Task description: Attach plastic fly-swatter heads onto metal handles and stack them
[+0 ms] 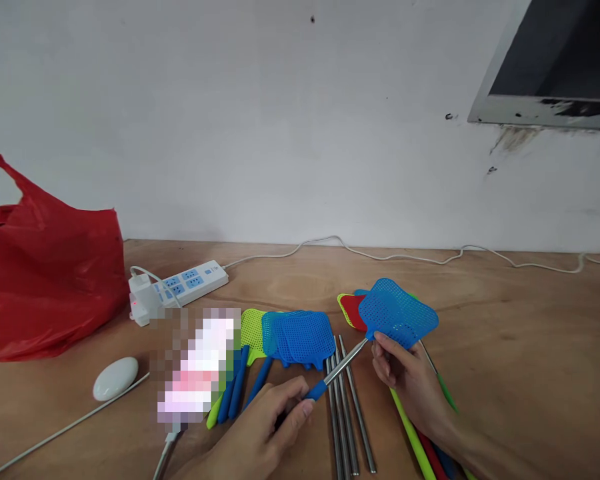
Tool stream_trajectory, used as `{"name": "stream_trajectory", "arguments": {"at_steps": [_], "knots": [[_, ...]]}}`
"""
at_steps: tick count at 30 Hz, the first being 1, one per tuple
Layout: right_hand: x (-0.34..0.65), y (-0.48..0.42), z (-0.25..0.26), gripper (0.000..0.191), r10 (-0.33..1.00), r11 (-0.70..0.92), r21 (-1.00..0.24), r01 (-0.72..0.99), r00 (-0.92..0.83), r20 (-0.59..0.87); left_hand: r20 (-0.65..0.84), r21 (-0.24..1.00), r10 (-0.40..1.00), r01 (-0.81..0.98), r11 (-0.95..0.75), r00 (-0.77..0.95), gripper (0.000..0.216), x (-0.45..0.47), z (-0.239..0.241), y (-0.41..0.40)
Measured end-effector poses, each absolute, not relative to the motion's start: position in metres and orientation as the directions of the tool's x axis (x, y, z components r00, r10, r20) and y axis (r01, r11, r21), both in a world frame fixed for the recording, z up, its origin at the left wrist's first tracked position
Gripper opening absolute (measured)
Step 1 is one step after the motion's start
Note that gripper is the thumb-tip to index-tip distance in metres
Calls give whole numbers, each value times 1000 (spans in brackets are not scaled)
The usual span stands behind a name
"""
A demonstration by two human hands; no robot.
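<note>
A blue fly swatter (397, 312) with a silver metal rod is held between my two hands, above the wooden table. My left hand (267, 430) is closed round its blue handle. At the other end, my right hand (410, 380) pinches the swatter where the rod meets the mesh head. Under that head, partly hidden, lie more swatters, among them a red swatter head (353, 312). Several loose metal rods (344, 413) lie between my hands. Left of them are loose blue swatter heads (307, 339), a yellow-green head (253, 330) and blue handles (237, 383).
A blurred-out phone (200, 373) with a cable lies left of the handles. Behind it sits a white power strip (195, 283), its cord (400, 258) running along the wall. A white oval object (116, 379) and a red plastic bag (55, 280) are at the left.
</note>
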State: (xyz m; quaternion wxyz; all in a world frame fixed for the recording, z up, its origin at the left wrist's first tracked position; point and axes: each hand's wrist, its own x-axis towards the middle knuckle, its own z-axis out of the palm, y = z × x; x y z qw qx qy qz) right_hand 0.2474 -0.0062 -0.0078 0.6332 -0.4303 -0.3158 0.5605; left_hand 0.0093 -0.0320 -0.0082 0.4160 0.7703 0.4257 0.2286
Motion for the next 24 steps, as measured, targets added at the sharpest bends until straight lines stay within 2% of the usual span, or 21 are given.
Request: {"name": "stream_trajectory", "arguments": {"at_steps": [3, 7, 11, 15, 19, 24], "knots": [[248, -8, -9, 41, 985, 24, -924, -382, 167, -44, -4, 826, 848, 480, -296, 530, 45, 10, -7, -32], [248, -13, -9, 43, 985, 101, -977, -190, 155, 72, -33, 856, 833, 446, -262, 553, 47, 10, -2, -32], [247, -16, -7, 35, 988, 155, -983, -102, 46, 151, -57, 899, 807, 381, -215, 588, 48, 11, -1, -33], [244, -13, -6, 35, 992, 80, -979, -189, -85, 98, -83, 921, 795, 350, -169, 601, 49, 13, -5, -35], [243, -13, -7, 32, 991, -12, -940, -341, -129, 34, -154, 913, 751, 383, -139, 641, 48, 14, -3, -36], [249, -10, -5, 32, 999, -36, -920, -390, -40, -22, -67, 869, 785, 422, -257, 616, 48, 13, 14, -34]]}}
